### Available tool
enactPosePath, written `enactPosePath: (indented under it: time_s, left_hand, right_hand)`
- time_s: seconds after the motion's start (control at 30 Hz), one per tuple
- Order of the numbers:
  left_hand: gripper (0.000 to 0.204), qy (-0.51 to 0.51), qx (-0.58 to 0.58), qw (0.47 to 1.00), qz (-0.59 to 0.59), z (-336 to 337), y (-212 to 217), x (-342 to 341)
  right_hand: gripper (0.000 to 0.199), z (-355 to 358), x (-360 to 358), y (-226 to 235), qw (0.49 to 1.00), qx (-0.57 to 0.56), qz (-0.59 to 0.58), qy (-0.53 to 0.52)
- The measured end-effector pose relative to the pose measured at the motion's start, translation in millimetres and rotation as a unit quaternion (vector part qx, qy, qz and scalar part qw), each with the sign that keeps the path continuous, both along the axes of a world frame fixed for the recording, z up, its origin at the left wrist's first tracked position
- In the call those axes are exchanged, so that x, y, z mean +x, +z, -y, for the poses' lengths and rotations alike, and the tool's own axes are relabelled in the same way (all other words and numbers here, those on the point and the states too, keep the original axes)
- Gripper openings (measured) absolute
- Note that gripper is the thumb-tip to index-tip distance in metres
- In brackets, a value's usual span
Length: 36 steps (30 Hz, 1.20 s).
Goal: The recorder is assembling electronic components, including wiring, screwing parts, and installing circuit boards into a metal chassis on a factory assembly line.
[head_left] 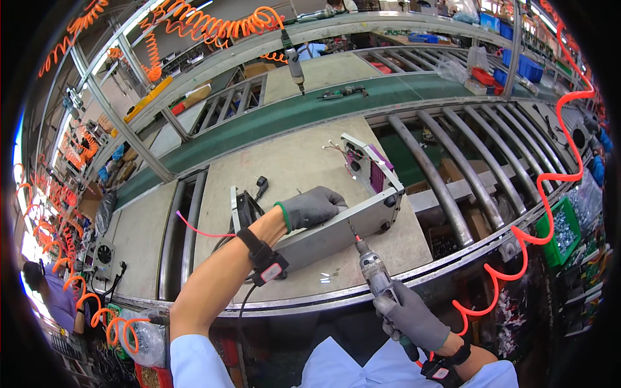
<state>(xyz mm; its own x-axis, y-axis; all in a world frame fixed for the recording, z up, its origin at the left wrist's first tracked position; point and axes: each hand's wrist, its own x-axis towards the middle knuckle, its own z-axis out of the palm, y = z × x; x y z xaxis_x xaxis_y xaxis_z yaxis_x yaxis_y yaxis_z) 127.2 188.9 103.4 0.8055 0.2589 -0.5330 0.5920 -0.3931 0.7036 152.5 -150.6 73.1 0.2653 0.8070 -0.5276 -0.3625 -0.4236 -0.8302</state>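
A silver metal chassis (323, 240) stands on a pale work board (252, 152), its long side panel facing me. My left hand (315, 207), in a grey glove, is closed over the panel's top edge; its fingertips are partly hidden. Inside the chassis, a purple part (378, 176) shows at the right end and a black fan (244, 208) at the left. Gripped in my gloved right hand (417, 315) is a pneumatic screwdriver (376, 273). Its bit points up at the panel's outer face; I cannot tell whether it touches.
Metal rollers (433, 174) flank the board, and a green conveyor belt (407, 89) runs behind it. Another screwdriver (293, 61) hangs from an orange coiled hose. A red coiled hose (550, 178) loops down the right side, near a green bin (559, 233). A black plug (261, 185) lies behind the chassis.
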Motion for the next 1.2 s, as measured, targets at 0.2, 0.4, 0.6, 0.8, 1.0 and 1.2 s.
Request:
enactPosePath:
  time_s: [0.2,0.4,0.6,0.8,1.0,1.2]
  left_hand:
    - [0.029,-0.018,0.288,0.945,0.156,20.6,13.2,-15.6]
    - [0.021,0.039,0.343,0.878,0.333,99.0,-8.7,-102.5]
    - [0.013,0.067,0.42,0.88,0.211,130.3,-109.8,-103.1]
    - [0.014,0.037,0.442,0.885,0.143,122.1,-129.3,-93.2]
    - [0.014,0.193,0.181,0.909,0.322,130.6,-100.0,-99.7]
    - [0.025,0.301,-0.136,0.926,0.183,134.7,-78.5,-121.0]
  right_hand:
    - [0.04,8.5,-5.6,-5.7,0.998,0.022,0.054,-0.02]
    - [0.051,41.7,-7.3,-27.3,0.997,-0.051,0.054,-0.016]
    - [0.056,59.3,-14.6,-49.0,0.996,-0.06,0.057,-0.029]
    - [0.06,59.1,-21.7,-49.8,0.995,-0.064,0.074,-0.019]
    - [0.072,53.5,-26.3,-46.9,0.995,-0.062,0.078,0.012]
    - [0.072,51.3,-39.5,-53.0,0.99,-0.023,0.128,0.048]
